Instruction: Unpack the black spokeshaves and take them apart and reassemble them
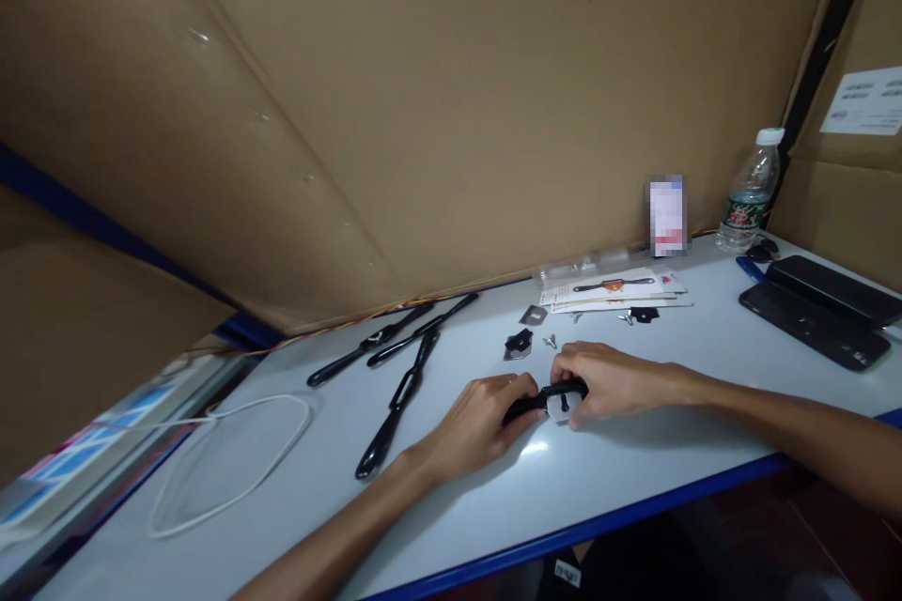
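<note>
My left hand (486, 413) is closed round one handle of a black spokeshave (525, 405) above the table. At its middle, my right hand (592, 385) pinches a silver spokeshave blade (562, 406) with a dark slot against the body; its fingers hide the far handle. Three more black spokeshaves lie to the left: one nearest me (398, 404), one behind it (423, 329) and one farther left (370, 343). Beyond my hands rest a dark cap piece on a blade (519, 344), another blade (534, 315) and a small wing screw (551, 341).
Printed cards (613, 288) lie near the cardboard wall (451, 113), with another dark cap piece (644, 315) and screws before them. A bottle (751, 192), a blurred-out upright item (666, 216) and a black case (817, 319) stand or lie rightward. A white cable (232, 507) loops at left.
</note>
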{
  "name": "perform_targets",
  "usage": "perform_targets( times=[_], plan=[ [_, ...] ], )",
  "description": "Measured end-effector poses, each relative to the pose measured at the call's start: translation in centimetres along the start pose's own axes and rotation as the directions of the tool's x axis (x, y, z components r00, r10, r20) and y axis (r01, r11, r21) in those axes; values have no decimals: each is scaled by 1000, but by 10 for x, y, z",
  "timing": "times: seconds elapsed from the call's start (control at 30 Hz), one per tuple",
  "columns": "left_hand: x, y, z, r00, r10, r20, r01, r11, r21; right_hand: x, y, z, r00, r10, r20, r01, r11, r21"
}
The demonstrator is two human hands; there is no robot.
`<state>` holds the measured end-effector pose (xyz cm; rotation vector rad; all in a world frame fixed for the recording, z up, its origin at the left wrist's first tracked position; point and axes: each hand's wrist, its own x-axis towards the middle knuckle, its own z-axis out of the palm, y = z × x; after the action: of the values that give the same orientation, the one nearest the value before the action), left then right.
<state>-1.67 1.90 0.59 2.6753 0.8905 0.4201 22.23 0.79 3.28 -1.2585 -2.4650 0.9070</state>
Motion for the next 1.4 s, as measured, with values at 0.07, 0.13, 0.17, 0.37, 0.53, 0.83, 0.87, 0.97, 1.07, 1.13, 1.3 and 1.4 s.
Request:
perform_targets(
  times=[0.07,0.13,0.17,0.37,0.53,0.83,0.87,0.97,1.07,1.13,1.3,1.4],
  plan=[
    [0,0,0,1000,-2,3,2,1000,7,0,0,0,1000,-8,0,8,1000,-6],
    [-1,-1,1,1000,3,8,-3,1000,21,-1,-1,0,1000,-10,2,10,1000,-7],
    [-1,-2,1,1000,9,8,-10,999,30,-1,-2,-1,1000,-10,1,10,1000,-9],
    [-1,-2,2,997,74,-8,-73,994,79,-1,-3,-1,1000,-11,-8,11,1000,-21],
    [-1,-1,1,996,84,-20,-82,994,65,-2,-2,0,1000,-23,-6,23,999,-26],
    [-1,-2,1,998,63,-6,-62,996,66,-3,-5,-2,1000,-10,9,10,999,-49],
    [-1,-2,1,998,63,-4,-63,996,67,-3,-5,-3,1000,-7,13,8,999,-53],
    [-1,-1,1,998,62,1,-62,996,61,-4,-5,-3,999,-28,24,29,997,-69],
    [-1,-1,1,999,49,5,-49,997,52,-2,0,-6,998,-70,-1,70,996,-63],
    [-1,-1,1,999,32,9,-32,998,55,-1,4,-12,987,-89,-135,75,991,-106],
    [-1,-1,-1,999,3,32,-5,998,65,-3,17,-45,901,5,-434,-233,850,-473],
    [-1,-1,-1,999,13,32,-15,998,61,-6,24,-58,906,185,-381,-391,711,-585]
  ],
)
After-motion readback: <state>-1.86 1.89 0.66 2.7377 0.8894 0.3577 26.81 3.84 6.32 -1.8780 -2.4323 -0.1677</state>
